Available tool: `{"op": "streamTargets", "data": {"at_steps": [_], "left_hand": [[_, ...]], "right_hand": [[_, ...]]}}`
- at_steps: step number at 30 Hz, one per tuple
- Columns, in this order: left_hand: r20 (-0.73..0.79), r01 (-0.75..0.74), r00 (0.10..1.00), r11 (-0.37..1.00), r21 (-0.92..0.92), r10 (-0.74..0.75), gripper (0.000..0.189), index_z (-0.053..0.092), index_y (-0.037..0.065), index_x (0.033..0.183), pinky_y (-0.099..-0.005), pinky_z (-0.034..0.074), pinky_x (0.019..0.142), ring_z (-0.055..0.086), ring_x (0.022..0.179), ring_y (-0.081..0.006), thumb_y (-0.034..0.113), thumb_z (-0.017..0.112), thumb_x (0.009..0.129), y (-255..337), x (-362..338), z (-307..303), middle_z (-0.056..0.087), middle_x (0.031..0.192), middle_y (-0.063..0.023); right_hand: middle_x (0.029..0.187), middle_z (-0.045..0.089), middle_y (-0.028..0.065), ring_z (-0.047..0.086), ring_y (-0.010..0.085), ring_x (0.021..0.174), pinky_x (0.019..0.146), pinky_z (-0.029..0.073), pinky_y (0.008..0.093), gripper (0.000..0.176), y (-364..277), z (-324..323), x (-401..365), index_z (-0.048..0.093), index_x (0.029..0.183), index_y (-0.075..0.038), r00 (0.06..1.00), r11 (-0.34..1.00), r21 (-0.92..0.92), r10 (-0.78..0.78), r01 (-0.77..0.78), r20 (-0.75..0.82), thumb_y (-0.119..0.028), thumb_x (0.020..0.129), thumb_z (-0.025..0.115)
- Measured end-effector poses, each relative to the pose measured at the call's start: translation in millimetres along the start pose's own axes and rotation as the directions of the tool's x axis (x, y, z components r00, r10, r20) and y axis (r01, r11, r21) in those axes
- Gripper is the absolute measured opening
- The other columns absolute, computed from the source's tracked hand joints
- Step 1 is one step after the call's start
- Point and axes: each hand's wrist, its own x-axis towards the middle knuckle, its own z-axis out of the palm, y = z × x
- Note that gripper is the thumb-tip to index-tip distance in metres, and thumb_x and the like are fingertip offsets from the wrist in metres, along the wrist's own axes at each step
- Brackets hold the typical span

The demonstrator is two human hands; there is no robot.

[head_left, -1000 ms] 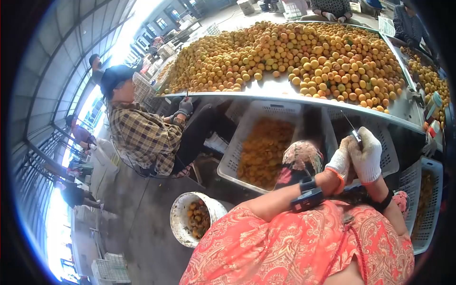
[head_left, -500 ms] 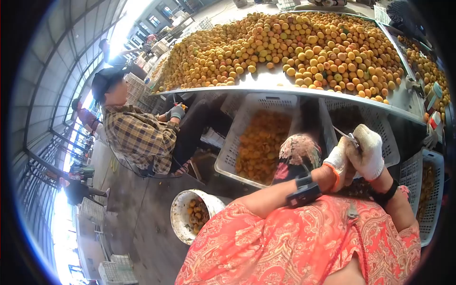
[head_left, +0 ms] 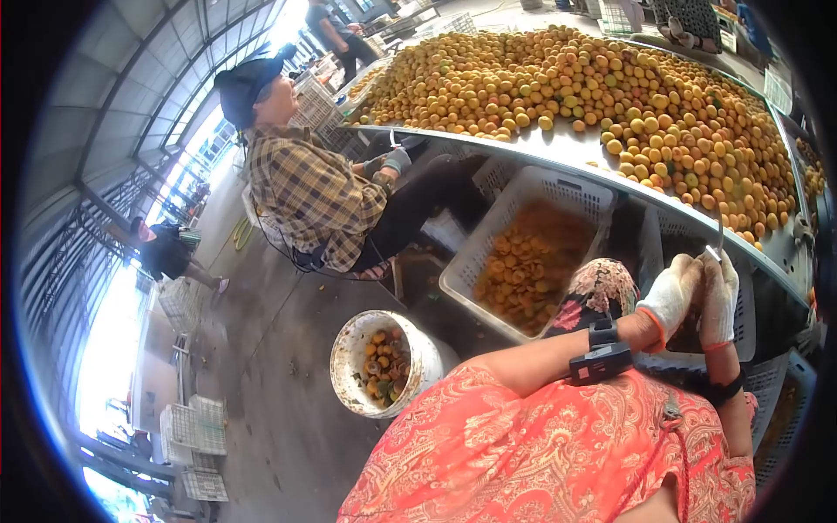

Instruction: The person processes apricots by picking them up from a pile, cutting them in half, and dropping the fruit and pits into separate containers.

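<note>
My left hand (head_left: 672, 302), in a white glove with an orange cuff, is pressed against my right hand (head_left: 718, 301). Its fingers are closed, and what they hold is hidden between the two hands. My right hand, also in a white glove, grips a small knife (head_left: 720, 237) whose blade points up toward the table edge. Both hands are above a crate (head_left: 744, 324) in front of my lap. Beyond them, a heap of apricots (head_left: 558, 83) covers much of the metal table (head_left: 558, 144).
A crate (head_left: 457, 272) of apricot pieces sits under the table edge. Left of my lap stands a white bucket (head_left: 427, 370) holding fruit scraps. A co-worker in a checked shirt (head_left: 305, 196) sits at the left, gloved, with a knife. Stacked crates (head_left: 199, 427) stand farther left.
The view has swung left, so things appear farther right. My hands have turned more upright, and the knife now points up rather than left. The co-worker's head has lifted.
</note>
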Motion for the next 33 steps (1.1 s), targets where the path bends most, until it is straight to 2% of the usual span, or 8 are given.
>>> {"op": "streamTargets", "data": {"at_steps": [2,5,8,10,13,18,27,33], "left_hand": [[0.037,-0.175,0.984,0.98,0.1,0.172,0.023,0.052,0.005,0.121,-0.0308,0.048,0.087,0.058,0.094,-0.0177,0.019,0.043,0.105,-7.6,-1.4,-2.2,0.061,0.098,-0.0074],[0.051,-0.165,0.983,0.97,-0.181,0.176,0.024,0.052,0.007,0.12,-0.0292,0.049,0.08,0.057,0.089,-0.0166,0.024,0.044,0.105,-28.9,9.4,-0.3,0.06,0.097,-0.0057],[0.08,0.248,0.969,0.929,-0.274,-0.235,0.024,0.058,0.015,0.113,-0.025,0.047,0.076,0.056,0.09,-0.0127,0.034,0.047,0.103,-13.1,-1.8,-10.7,0.059,0.098,-0.0012],[0.004,0.23,0.967,0.859,-0.457,-0.256,0.033,0.06,0.016,0.117,-0.0289,0.051,0.081,0.059,0.092,-0.0121,0.042,0.048,0.101,-18.9,-3.8,-0.1,0.063,0.104,0.0001],[0.051,0.357,0.924,0.808,-0.47,-0.379,0.048,0.06,0.02,0.119,-0.0342,0.054,0.084,0.064,0.101,-0.0176,0.061,0.05,0.094,-18.6,2.0,10.9,0.065,0.112,-0.0004],[-0.007,0.541,0.829,0.804,-0.246,-0.559,0.06,0.062,0.027,0.11,-0.0362,0.057,0.066,0.068,0.082,-0.0191,0.079,0.044,0.085,0.9,-5.2,27.7,0.069,0.094,0.0043],[0.112,0.515,0.855,0.807,-0.289,-0.506,0.065,0.058,0.026,0.121,-0.0479,0.055,0.074,0.064,0.106,-0.0268,0.078,0.04,0.087,-21.0,0.8,20.6,0.064,0.12,-0.0007],[0.154,0.677,0.689,0.551,-0.488,-0.709,0.06,0.058,0.02,0.095,-0.0358,0.037,0.048,0.05,0.059,-0.0222,0.076,0.037,0.088,-2.3,-8.7,30.2,0.057,0.077,-0.0021]], "right_hand": [[0.085,0.06,-0.0031,0.051,0.0022,0.077,0.063,0.042,0.0195,0.019,1.6,2.4,0.6,0.063,0.102,0.001,0.996,0.994,0.065,0.085,-0.085,0.014,-0.018,0.099,0.057],[0.084,0.06,-0.0037,0.051,0.002,0.076,0.064,0.043,0.0188,0.02,-0.1,4.5,2.1,0.064,0.101,0.001,0.999,0.998,-0.029,0.047,-0.047,0.019,-0.018,0.098,0.058],[0.079,0.058,-0.0043,0.052,0.0035,0.074,0.06,0.044,0.0215,0.014,-25.3,29.8,-13.3,0.065,0.095,-0.001,0.994,0.982,-0.178,-0.077,0.062,-0.078,-0.015,0.096,0.061],[0.081,0.065,0.0025,0.056,0.0075,0.076,0.064,0.05,0.0269,0.013,-20.3,24.9,-14.8,0.066,0.093,-0.001,0.984,0.934,-0.329,-0.17,0.141,-0.061,-0.013,0.091,0.065],[0.085,0.063,0.0235,0.064,0.0414,0.08,0.067,0.052,0.0434,0.019,-22.4,19.0,-20.6,0.065,0.091,-0.003,0.936,0.799,-0.559,-0.335,0.222,-0.108,-0.019,0.082,0.067],[0.079,0.062,0.0188,0.064,0.0383,0.071,0.062,0.052,0.043,0.018,-25.7,7.0,-27.9,0.062,0.085,-0.004,0.902,0.711,-0.649,-0.423,0.271,-0.087,-0.021,0.082,0.07],[0.076,0.06,0.0125,0.063,0.0341,0.069,0.06,0.051,0.0427,0.017,-35.6,-3.3,-27.8,0.06,0.078,-0.008,0.883,0.578,-0.738,-0.466,0.347,0.05,-0.023,0.082,0.069],[0.076,0.06,0.0105,0.063,0.032,0.068,0.058,0.051,0.0415,0.016,-33.9,-7.8,-29.6,0.059,0.078,-0.01,0.856,0.523,-0.73,-0.49,0.44,0.165,-0.021,0.076,0.071]]}}
